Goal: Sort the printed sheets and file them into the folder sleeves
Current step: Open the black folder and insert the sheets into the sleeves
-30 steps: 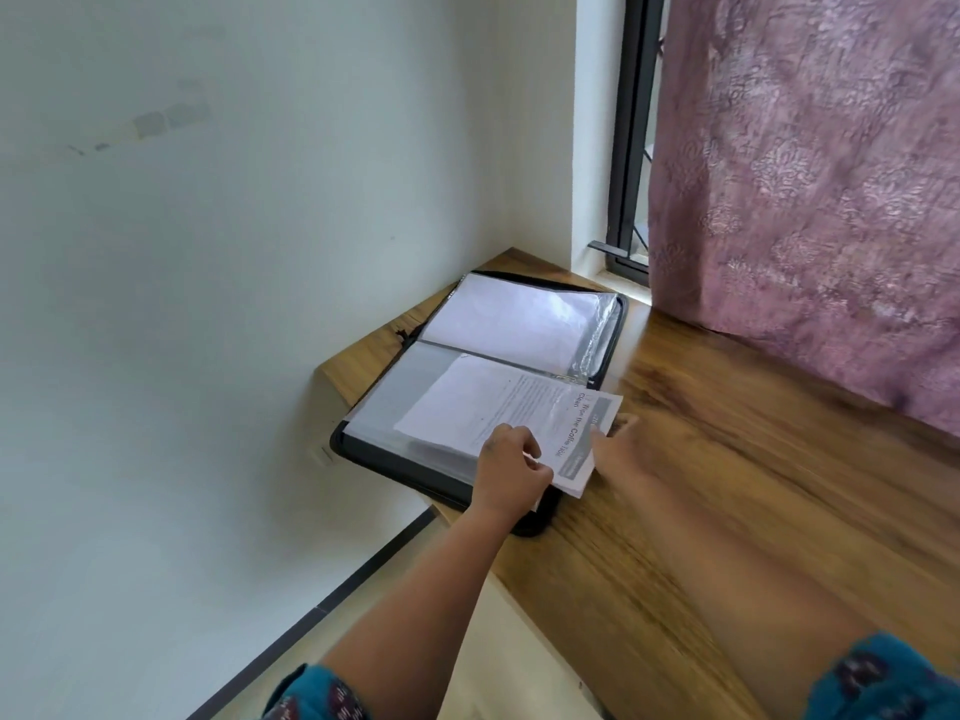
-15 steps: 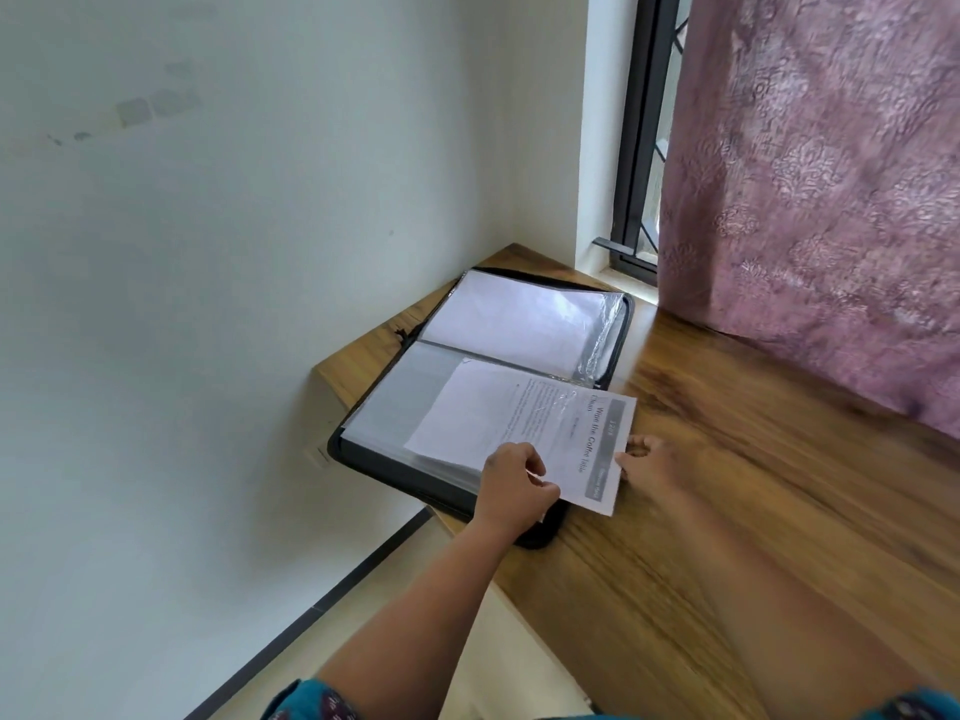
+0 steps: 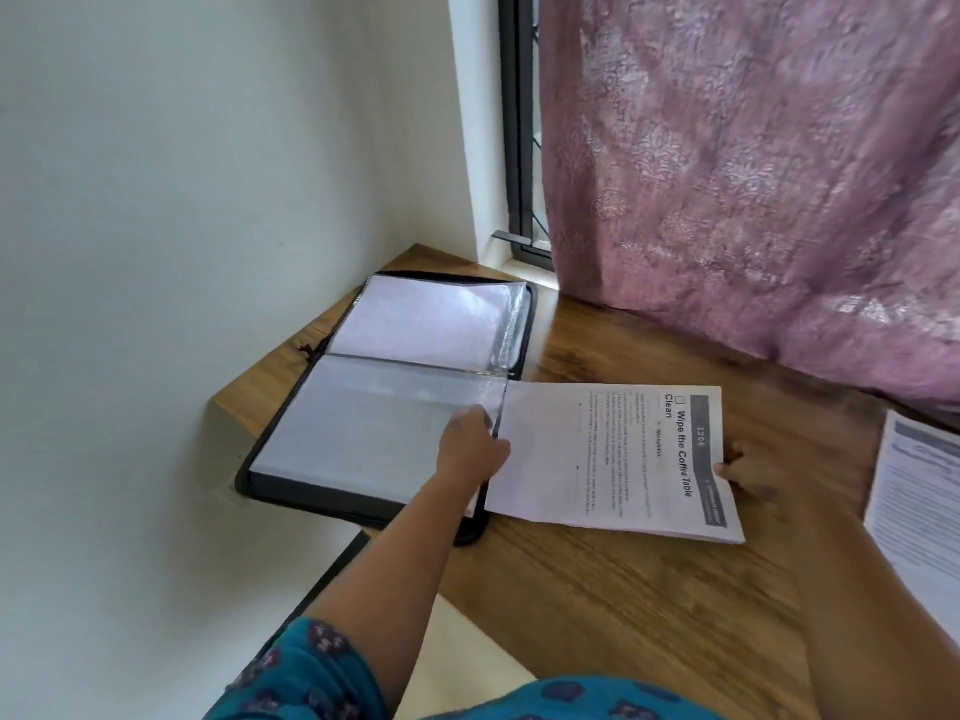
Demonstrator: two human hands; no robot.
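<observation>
A black zip folder lies open at the table's left corner, with clear sleeves on both pages. My left hand grips the right edge of the near sleeve. A printed sheet headed "Wipe the Coffee Table Clean" lies flat on the table just right of the folder. Its left edge meets the sleeve's opening by my left hand. My right hand pinches the sheet's right edge and is mostly hidden beneath the paper.
Another printed sheet lies at the right edge of the wooden table. A pink curtain hangs over the table's far side beside a window frame. A white wall borders the folder on the left.
The printed sheet has moved right, off the folder's near page and onto the table. My right hand went with it. My left hand shifted from the sheet to the sleeve's edge.
</observation>
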